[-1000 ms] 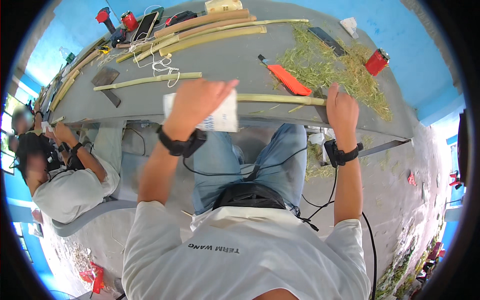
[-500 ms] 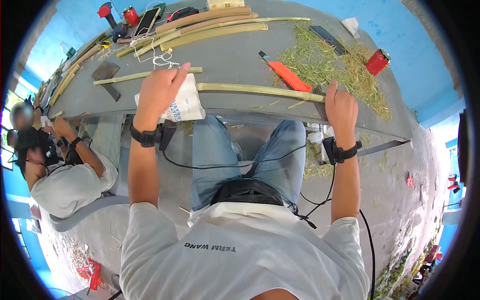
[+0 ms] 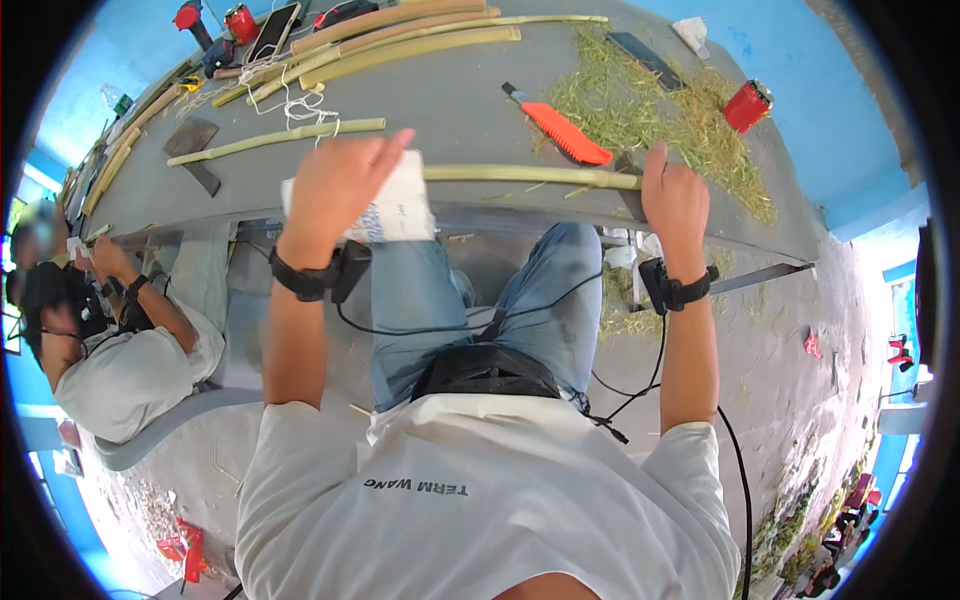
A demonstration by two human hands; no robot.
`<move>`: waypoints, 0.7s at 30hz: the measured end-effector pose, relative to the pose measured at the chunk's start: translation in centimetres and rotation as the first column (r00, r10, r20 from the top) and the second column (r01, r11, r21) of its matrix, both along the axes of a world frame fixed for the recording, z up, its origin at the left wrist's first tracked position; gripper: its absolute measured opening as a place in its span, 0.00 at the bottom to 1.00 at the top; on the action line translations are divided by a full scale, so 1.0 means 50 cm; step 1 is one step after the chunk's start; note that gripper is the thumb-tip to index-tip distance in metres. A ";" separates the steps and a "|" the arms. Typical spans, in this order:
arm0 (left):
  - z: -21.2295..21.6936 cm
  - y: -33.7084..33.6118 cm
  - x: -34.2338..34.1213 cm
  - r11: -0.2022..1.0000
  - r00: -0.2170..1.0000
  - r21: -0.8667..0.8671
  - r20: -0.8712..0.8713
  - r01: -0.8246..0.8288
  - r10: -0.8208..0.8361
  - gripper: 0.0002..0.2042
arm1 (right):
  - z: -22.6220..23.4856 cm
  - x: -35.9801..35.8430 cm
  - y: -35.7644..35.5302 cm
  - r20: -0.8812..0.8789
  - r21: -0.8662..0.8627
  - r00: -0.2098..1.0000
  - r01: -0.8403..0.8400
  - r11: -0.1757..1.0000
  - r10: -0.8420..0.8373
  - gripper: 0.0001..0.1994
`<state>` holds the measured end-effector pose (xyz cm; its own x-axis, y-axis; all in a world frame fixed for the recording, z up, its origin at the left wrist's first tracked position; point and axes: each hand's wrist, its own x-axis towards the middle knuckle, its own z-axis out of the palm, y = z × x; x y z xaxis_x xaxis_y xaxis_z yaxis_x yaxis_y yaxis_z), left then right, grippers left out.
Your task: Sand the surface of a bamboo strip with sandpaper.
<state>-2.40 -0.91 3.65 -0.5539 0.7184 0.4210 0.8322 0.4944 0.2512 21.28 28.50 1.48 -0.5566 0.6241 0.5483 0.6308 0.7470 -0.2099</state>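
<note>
The left hand gripped a white folded sheet against the green bamboo stalk lying on the grey counter. The right hand closed around the stalk's other end.

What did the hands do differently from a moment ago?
The left hand slid its folded white paper back and forth on the bamboo strip: first leftward along it, now a little back to the right. It held the paper throughout. The right hand stayed pressing the strip's end on the grey table. The orange saw did not move.
</note>
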 end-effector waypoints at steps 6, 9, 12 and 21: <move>0.019 -0.013 -0.028 0.989 0.995 0.109 0.017 -0.095 0.094 0.28 | 0.001 0.008 0.009 -0.033 -0.009 0.999 0.016 1.000 -0.017 0.31; -0.026 0.040 0.006 0.995 0.983 0.097 -0.181 -0.016 0.033 0.28 | -0.003 0.004 0.009 -0.034 0.011 0.999 0.023 1.000 -0.023 0.31; -0.022 0.056 0.023 0.995 0.988 0.098 -0.152 -0.004 0.019 0.27 | -0.002 -0.002 0.004 -0.032 0.015 0.999 0.027 1.000 -0.027 0.31; -0.022 0.060 0.023 0.996 0.997 0.073 -0.046 -0.058 0.061 0.26 | -0.010 0.009 0.018 0.026 -0.047 0.998 0.066 0.997 -0.065 0.31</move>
